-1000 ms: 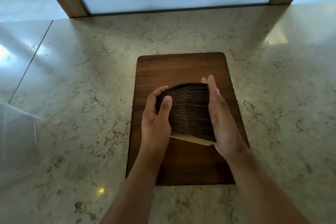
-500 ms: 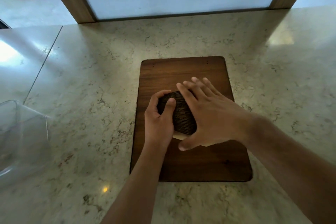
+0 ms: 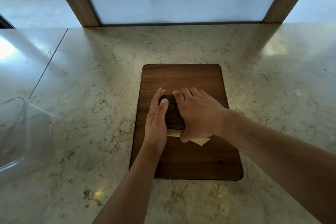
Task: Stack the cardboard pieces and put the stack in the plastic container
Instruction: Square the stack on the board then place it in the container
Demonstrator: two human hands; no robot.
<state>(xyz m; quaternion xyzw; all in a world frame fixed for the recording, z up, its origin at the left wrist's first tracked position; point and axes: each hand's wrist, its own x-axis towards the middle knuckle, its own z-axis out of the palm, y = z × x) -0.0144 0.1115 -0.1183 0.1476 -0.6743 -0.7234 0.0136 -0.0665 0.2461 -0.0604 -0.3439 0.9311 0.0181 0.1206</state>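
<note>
Cardboard stack (image 3: 172, 113) on wooden board (image 3: 183, 123), left hand (image 3: 156, 120) flat against its side, right hand (image 3: 197, 114) curled over top — probably light, stiff, prone to fanning; best squeezed at both sides — container (image 3: 23, 129) well left.

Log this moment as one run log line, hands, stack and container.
left hand: flat against stack side | right hand: over cardboard stack | stack: on wooden board | plastic container: left, apart
</note>
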